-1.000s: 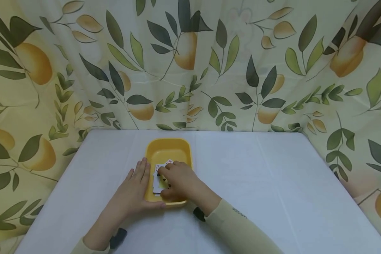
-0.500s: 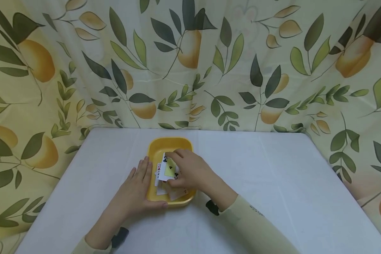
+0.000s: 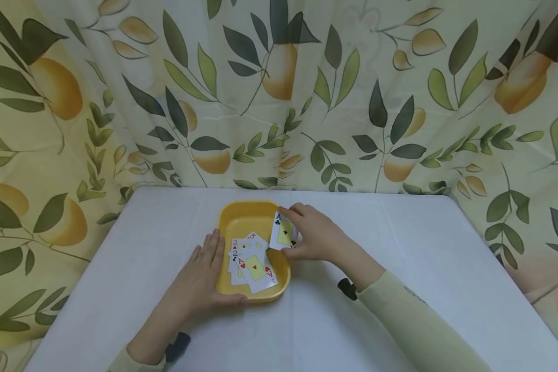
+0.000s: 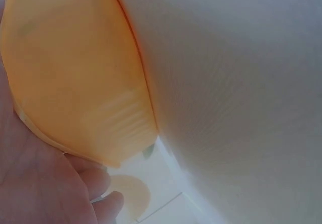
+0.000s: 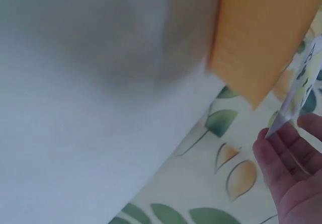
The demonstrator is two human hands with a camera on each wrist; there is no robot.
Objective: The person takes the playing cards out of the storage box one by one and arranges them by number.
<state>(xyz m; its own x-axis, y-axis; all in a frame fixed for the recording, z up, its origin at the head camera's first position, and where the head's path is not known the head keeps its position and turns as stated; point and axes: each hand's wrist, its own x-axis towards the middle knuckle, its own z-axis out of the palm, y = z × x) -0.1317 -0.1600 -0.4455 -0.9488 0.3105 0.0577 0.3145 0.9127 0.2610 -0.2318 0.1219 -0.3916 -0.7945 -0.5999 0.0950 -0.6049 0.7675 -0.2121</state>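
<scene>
My right hand (image 3: 321,235) pinches a playing card, the ace of clubs (image 3: 282,231), between thumb and fingers over the right rim of a yellow tray (image 3: 237,209). In the right wrist view the same card (image 5: 297,88) is seen nearly edge-on, tilted, above the tray's rim level. Inside the tray several playing cards lie in a loose, overlapping pile, with an ace of hearts (image 3: 254,267) on top. My left hand (image 3: 197,276) rests against the tray's left side, fingers straight along it and thumb along the near edge. The left wrist view shows its fingers at the tray's wall (image 4: 80,73).
A white cloth covers the table (image 3: 376,248) under the tray. Behind it hangs a curtain (image 3: 325,103) printed with leaves and orange fruit. Dark straps (image 3: 347,289) sit at both wrists, by the pale sleeves.
My right hand has lifted the ace of clubs off the pile and carried it right to the tray's rim, uncovering the ace of hearts. The left hand has stayed at the tray's side.
</scene>
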